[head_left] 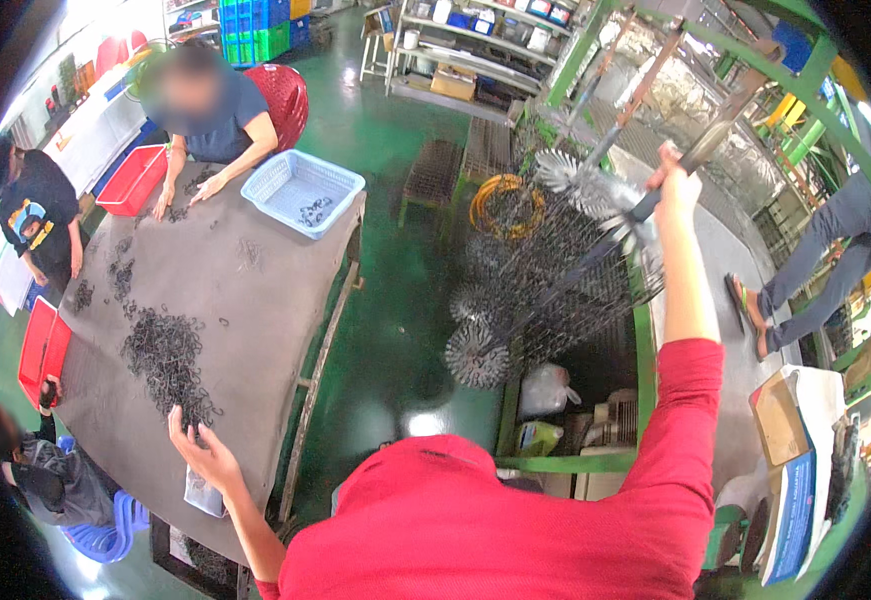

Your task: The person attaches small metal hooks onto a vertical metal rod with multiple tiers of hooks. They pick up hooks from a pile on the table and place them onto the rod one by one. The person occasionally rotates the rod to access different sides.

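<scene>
My right hand [673,190] is raised at the right, its fingers wrapped round a long dark rod [645,205] that slants down to the left. Silvery, brush-like round clusters [477,353] show along and near the rod; motion smears part of them, so I cannot tell how they are joined to it. Over the table's near edge, my left hand [207,455] has its fingers spread. Its fingertips are at the lower end of a heap of small black hook-like pieces [162,345]. A clear plastic container [203,494] stands beside that hand.
Across the grey table [255,300], a person sorts pieces between a red tray [133,180] and a light-blue basket [305,195]. Other people are along its left side, by another red tray [45,350]. A green metal frame [645,370] stands right; a person's legs [825,265] are beyond.
</scene>
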The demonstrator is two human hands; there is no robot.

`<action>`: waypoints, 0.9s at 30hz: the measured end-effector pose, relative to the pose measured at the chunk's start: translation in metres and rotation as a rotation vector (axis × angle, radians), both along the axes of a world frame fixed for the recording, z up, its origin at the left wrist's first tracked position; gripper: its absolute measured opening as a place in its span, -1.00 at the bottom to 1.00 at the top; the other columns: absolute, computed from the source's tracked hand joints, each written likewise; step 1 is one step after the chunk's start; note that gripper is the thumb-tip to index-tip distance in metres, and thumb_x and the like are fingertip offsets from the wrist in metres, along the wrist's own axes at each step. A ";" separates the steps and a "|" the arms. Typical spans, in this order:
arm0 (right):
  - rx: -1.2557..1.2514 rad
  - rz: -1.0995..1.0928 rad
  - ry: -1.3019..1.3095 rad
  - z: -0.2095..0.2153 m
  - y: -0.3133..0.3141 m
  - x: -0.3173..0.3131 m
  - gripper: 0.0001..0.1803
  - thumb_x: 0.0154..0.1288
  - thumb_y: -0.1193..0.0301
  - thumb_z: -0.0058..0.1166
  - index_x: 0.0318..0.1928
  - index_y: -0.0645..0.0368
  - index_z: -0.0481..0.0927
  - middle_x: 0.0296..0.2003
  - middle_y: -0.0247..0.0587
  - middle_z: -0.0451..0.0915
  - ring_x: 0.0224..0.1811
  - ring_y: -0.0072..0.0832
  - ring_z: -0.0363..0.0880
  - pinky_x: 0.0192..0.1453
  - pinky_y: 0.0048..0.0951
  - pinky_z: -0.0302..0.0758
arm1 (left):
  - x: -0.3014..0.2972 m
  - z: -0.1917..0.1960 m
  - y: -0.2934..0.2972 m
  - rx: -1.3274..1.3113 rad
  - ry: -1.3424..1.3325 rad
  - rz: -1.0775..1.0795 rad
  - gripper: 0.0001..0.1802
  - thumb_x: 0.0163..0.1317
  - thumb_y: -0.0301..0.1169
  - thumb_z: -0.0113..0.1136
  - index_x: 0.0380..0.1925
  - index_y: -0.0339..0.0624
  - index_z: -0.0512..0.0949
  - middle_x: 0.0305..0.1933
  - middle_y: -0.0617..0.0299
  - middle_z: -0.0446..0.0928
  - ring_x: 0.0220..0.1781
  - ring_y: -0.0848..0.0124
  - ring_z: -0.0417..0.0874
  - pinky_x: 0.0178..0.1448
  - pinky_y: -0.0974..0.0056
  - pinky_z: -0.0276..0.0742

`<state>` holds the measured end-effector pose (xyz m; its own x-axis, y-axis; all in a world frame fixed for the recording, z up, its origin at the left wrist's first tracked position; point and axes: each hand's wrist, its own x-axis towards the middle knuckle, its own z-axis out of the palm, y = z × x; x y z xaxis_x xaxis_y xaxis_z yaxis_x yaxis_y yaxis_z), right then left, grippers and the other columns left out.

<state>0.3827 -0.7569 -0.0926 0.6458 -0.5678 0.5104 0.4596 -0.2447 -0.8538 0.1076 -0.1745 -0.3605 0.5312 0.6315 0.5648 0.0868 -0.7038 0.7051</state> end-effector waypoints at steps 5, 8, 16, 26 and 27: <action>0.132 0.281 0.130 0.031 -0.043 -0.025 -0.71 0.08 0.29 0.25 -0.32 0.20 0.48 -0.71 -0.46 0.22 -0.68 -0.61 0.22 -0.52 -0.46 0.31 | 0.013 -0.009 -0.004 -0.063 -0.015 -0.008 -0.57 0.18 -0.56 -0.08 0.10 -0.22 0.29 0.18 0.08 0.29 0.23 0.17 0.30 0.16 0.14 0.32; 0.111 0.217 0.227 -0.011 -0.077 -0.019 -0.72 0.12 0.31 0.22 -0.24 0.22 0.50 -0.71 -0.48 0.20 -0.68 -0.63 0.18 -0.52 -0.49 0.27 | 0.008 -0.019 -0.008 -0.030 0.016 -0.005 -0.56 0.15 -0.56 -0.07 0.10 -0.21 0.30 0.17 0.08 0.31 0.22 0.18 0.30 0.16 0.14 0.31; 0.237 0.197 0.295 -0.178 -0.018 -0.045 -0.80 0.24 0.31 0.09 -0.37 0.19 0.50 -0.78 -0.57 0.07 -0.76 -0.73 -0.03 -0.63 -0.59 0.03 | -0.034 -0.086 0.023 -0.212 0.206 0.085 -0.53 -0.04 -0.62 0.02 -0.03 -0.19 0.37 0.07 0.00 0.35 0.21 0.11 0.29 0.32 0.12 0.11; -0.304 0.538 0.315 -0.045 0.160 0.037 -0.76 0.26 0.28 0.05 -0.27 0.21 0.46 -0.71 -0.55 0.13 -0.68 -0.75 0.06 -0.59 -0.61 0.02 | -0.134 -0.240 0.155 -1.052 0.359 1.080 -0.43 -0.04 -0.37 0.21 -0.01 -0.24 0.25 0.02 -0.12 0.32 0.10 0.02 0.38 0.17 0.06 0.31; -0.344 0.572 0.304 -0.009 0.173 0.038 -0.78 0.26 0.29 0.03 -0.26 0.21 0.46 -0.70 -0.54 0.14 -0.67 -0.75 0.07 -0.58 -0.62 0.04 | -0.135 -0.246 0.164 -1.245 0.275 1.232 -0.38 -0.04 -0.33 0.25 0.01 -0.24 0.22 0.03 -0.15 0.30 0.09 0.01 0.39 0.15 0.04 0.35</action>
<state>0.4212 -0.5835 -0.1012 0.9348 0.0609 0.3500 0.3508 -0.3145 -0.8821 -0.0278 -0.0109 -0.6063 -0.5497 0.6451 -0.5307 0.2989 0.7452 0.5962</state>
